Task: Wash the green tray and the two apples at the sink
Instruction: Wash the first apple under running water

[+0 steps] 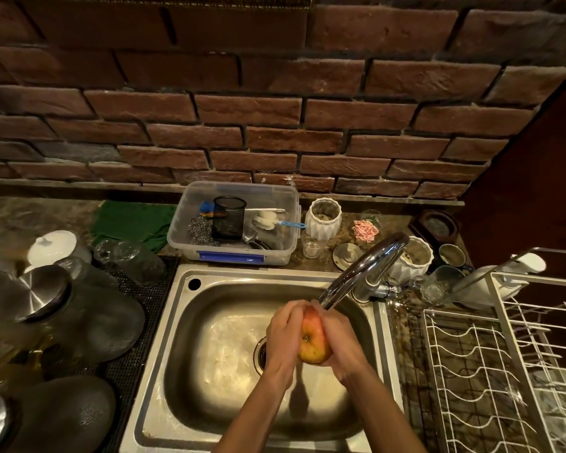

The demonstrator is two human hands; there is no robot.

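- Stainless steel sink (183, 325) fills the middle of our view, its drain partly hidden behind our hands.
- Chrome faucet (363, 269) arches in from the right, its spout ending just above the fruit.
- Our left hand (283, 338) and right hand (340, 344) press against opposite sides of the apple (312, 341), both closed on it over the basin.
- Wet, the apple likely turns slippery yet firm; cupping its broad flanks seems safest.
- We see neither the green tray nor a second apple.

home kitchen | steel sink (164, 325), faucet (360, 269), dish rack (471, 380), brick wall (275, 109)
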